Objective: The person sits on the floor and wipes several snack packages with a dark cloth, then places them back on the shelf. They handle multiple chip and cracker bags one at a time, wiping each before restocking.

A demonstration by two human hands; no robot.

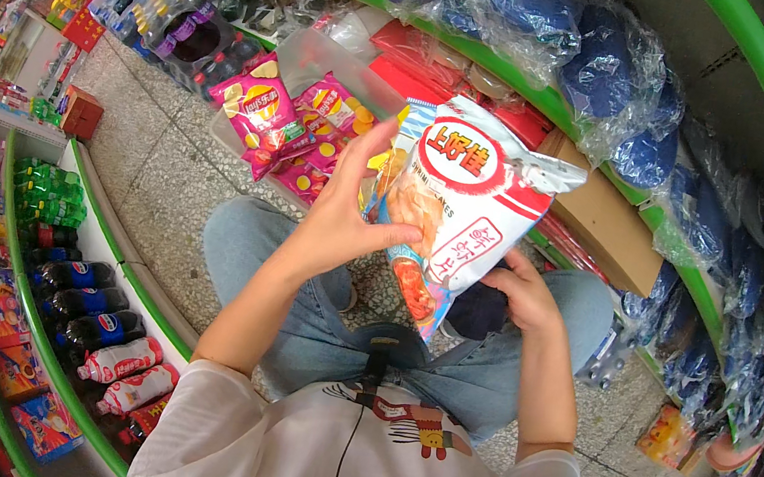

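Note:
A silver-white bag of shrimp snacks (476, 186) with a red oval and printed writing is held tilted in front of me. My left hand (345, 215) grips its left side, thumb across the front and forefinger stretched upward. At least one more snack bag (416, 120), blue and yellow, sits behind it, mostly hidden. My right hand (527, 287) holds the lower right edge, its fingers partly covered by the bag. Beyond my left hand, a translucent plastic bin (290, 53) on the floor contains several pink Lay's potato chip bags (261, 110).
Green-edged shelving with plastic-wrapped blue slippers (603, 72) curves along the right, above a cardboard box (602, 217). Shrink-wrapped drink bottles (182, 27) stand past the bin. Pepsi bottles (91, 301) fill a shelf at left. My bent knees (237, 241) flank the speckled floor (169, 152).

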